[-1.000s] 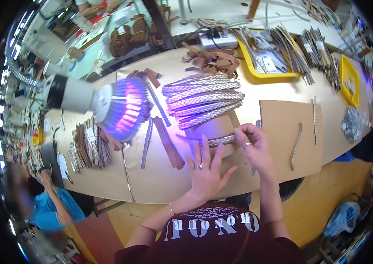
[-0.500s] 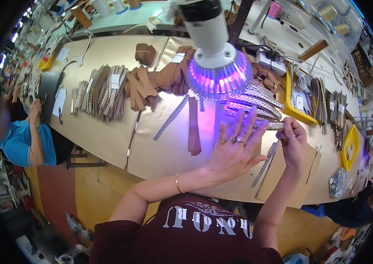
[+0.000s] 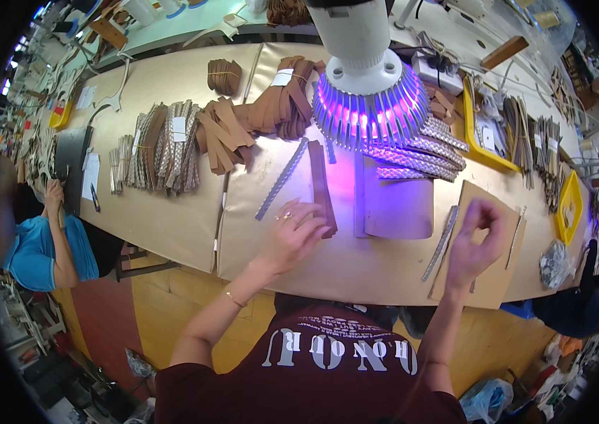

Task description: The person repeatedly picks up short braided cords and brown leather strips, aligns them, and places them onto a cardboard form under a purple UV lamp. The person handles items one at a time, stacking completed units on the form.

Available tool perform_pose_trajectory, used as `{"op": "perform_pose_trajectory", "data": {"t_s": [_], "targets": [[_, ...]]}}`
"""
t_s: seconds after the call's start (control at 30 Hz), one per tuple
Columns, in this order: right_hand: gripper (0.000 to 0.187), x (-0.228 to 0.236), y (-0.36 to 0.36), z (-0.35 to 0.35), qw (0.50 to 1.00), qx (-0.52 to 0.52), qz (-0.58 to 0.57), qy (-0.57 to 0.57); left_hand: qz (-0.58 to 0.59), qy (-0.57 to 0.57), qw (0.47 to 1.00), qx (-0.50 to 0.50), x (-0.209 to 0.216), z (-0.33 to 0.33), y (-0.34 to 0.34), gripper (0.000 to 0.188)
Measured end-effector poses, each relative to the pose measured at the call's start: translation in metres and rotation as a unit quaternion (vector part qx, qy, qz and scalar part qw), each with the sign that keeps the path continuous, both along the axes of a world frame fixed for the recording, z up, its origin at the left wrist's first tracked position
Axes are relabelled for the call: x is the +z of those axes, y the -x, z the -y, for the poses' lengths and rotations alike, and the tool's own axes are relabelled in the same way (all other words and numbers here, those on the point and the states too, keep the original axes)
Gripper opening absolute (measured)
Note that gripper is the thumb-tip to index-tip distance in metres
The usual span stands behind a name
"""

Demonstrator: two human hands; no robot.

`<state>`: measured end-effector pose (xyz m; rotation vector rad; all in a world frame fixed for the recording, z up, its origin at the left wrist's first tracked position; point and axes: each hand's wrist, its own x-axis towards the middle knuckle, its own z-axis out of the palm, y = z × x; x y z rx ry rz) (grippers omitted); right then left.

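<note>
My left hand (image 3: 292,233) is over the table beside a stack of brown strips (image 3: 322,194), fingers loosely bent and apart, with nothing visible in them. Just beyond it lies a single grey braided strip (image 3: 282,180). My right hand (image 3: 478,244) hovers above a piece of brown cardboard (image 3: 494,275), its fingers curled and smeared by motion; whether it holds anything cannot be made out. Left of that cardboard lies another braided strip (image 3: 441,244). Several braided strips (image 3: 423,157) lie side by side on a board (image 3: 402,212) under a lamp (image 3: 370,106) glowing purple.
Bundles of braided strips (image 3: 183,155) and brown strips (image 3: 282,99) line the table's far side. Yellow trays (image 3: 483,148) stand at the right, near a clear plastic bag (image 3: 556,265). A person in a blue top (image 3: 52,247) works at the left end.
My left hand has left the braided strips under the lamp and moved left toward the brown strips. My right hand has let go of a strip's end and come nearer, over the cardboard.
</note>
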<state>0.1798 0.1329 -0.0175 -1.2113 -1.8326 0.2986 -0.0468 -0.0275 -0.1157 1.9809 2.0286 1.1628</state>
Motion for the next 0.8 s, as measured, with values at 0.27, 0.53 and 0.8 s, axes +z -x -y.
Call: {"op": "perform_pose_trajectory", "data": {"t_s": [0.27, 0.53, 0.8], "targets": [[0.032, -0.052, 0.045, 0.104, 0.888, 0.364, 0.256, 0.114, -0.113, 0.035, 0.986, -0.121, -0.023, 0.014, 0.020, 0.026], [0.044, -0.079, 0.055, 0.107, 0.874, 0.298, 0.373, 0.087, 0.019, 0.060, 0.994, -0.091, -0.018, 0.008, 0.022, 0.016], [0.039, -0.081, 0.065, 0.107, 0.870, 0.291, 0.393, 0.062, 0.577, -0.117, 0.786, 0.189, 0.052, 0.003, 0.089, 0.038]]}}
